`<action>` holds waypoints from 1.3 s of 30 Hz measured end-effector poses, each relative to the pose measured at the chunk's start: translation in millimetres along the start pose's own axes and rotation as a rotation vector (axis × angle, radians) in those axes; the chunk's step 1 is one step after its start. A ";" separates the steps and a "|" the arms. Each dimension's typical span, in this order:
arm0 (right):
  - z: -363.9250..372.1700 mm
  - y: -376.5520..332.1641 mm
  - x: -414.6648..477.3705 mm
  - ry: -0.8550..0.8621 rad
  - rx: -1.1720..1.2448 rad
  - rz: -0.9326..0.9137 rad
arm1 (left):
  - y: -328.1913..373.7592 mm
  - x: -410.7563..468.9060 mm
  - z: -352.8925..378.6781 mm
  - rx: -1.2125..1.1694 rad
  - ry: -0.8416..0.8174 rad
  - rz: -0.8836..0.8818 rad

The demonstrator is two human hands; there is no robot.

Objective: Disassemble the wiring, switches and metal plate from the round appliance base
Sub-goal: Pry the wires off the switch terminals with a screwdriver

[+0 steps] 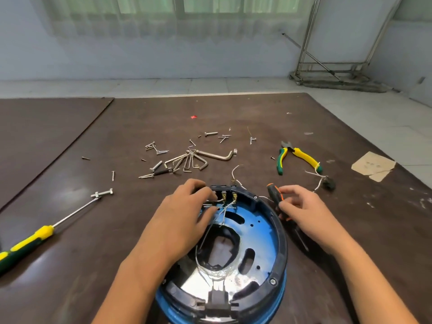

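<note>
Left grip: left hand (pixel 184 206) pinches wires (pixel 225 208) by the switches (pixel 224 195).
Right grip: right hand (pixel 301 212) curls round a screwdriver (pixel 273 192), just beside the base (pixel 265 232).
Base: on the table (pixel 93 230), metal plate (pixel 196 284) inside.

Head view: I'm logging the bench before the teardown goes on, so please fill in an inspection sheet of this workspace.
Surface: dark brown board, white scuffs at right.
Job's things: round base, blue with black rim; shiny metal plate inside; switches at its far rim.
Clutter: loose screws, hex keys, pliers, yellow-green screwdriver, cardboard scrap.
Hands: left hand curled over the wires by the switches, grip unclear; right hand grips black-orange screwdriver.
Cables: thin wires from switches across plate; cut wire piece right of the base.
Surroundings: tiled floor, curtained window, metal frame.
</note>
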State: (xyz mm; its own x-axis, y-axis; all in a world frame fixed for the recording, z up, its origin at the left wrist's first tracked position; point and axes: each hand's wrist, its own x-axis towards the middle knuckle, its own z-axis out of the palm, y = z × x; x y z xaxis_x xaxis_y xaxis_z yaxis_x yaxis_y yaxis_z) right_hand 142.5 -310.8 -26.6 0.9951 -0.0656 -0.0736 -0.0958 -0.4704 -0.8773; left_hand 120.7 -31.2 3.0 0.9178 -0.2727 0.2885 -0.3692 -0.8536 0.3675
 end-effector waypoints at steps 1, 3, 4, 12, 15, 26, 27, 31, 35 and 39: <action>1.0 0.9 0.1 -0.013 -0.029 -0.010 | -1.0 -1.4 0.5 0.002 -0.002 0.006; 2.8 2.4 1.3 -0.024 -0.126 -0.038 | -4.1 -2.9 1.6 -0.003 -0.001 0.014; 3.4 2.0 1.8 -0.019 -0.178 -0.053 | -5.5 -3.1 1.4 -0.045 0.018 0.005; 7.9 -14.8 -6.0 0.013 -0.365 -0.162 | -58.1 -22.9 -31.1 -0.060 0.310 -0.391; 13.3 -25.9 -13.0 0.088 -0.217 -0.268 | -89.8 -42.1 -44.7 0.224 0.249 -0.565; 34.6 -46.6 -24.3 -0.210 -0.005 -0.220 | -153.8 -79.8 -56.6 0.478 0.138 -0.802; 34.0 -47.4 -24.3 -0.220 -0.020 -0.218 | -157.5 -81.2 -58.6 0.452 0.161 -0.797; 33.4 -48.8 -25.5 -0.229 -0.037 -0.221 | -167.1 -83.7 -57.9 0.362 0.178 -0.851; 33.4 -49.7 -27.6 -0.219 -0.025 -0.222 | -166.1 -82.7 -52.9 0.335 0.198 -0.856; 32.6 -50.3 -28.5 -0.221 -0.028 -0.219 | -172.3 -81.4 -66.2 0.167 0.207 -0.830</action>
State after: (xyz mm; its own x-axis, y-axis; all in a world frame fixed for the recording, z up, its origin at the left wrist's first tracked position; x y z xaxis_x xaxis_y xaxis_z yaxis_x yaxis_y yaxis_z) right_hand 119.7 -256.6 4.2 0.9728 0.2315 0.0115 0.1236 -0.4763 -0.8706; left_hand 100.0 167.5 -25.3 0.8300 0.5384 0.1456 0.4482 -0.7992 0.4005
